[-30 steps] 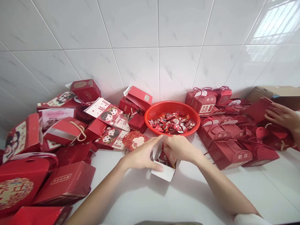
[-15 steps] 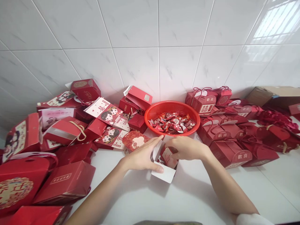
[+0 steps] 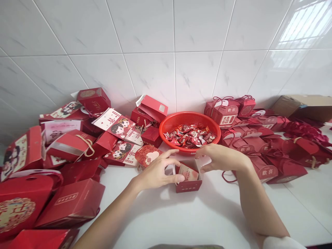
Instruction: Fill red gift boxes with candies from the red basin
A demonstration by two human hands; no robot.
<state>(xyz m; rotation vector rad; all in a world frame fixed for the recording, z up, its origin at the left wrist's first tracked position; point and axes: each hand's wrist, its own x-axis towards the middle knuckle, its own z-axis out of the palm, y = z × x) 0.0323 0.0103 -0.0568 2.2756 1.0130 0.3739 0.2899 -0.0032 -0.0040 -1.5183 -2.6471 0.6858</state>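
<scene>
A small red paper gift box (image 3: 188,187) with a pale inside stands with its top open in front of the colander. Inside it lies a cream packet (image 3: 190,173) with red print. My left hand (image 3: 162,170) curves around the box's left side, its thumb at the front edge and packet. On the other side my right hand (image 3: 221,159) has its thumb and curled fingers at a white flap (image 3: 204,161) of the same box. Just behind, a red plastic colander (image 3: 164,138) holds many wrapped candies (image 3: 193,136).
Red gift boxes (image 3: 71,199) of mixed designs are heaped on the left. Closed boxes with cord handles (image 3: 229,114) stand in rows on the right, with a cardboard box (image 3: 308,102) behind them. A tiled wall (image 3: 145,31) borders the white surface (image 3: 166,218) at the back.
The front flap that lay folded outward is now up or inward, so the red front shows. My right hand has come out of the box to its right side; my left hand stays at the left.
</scene>
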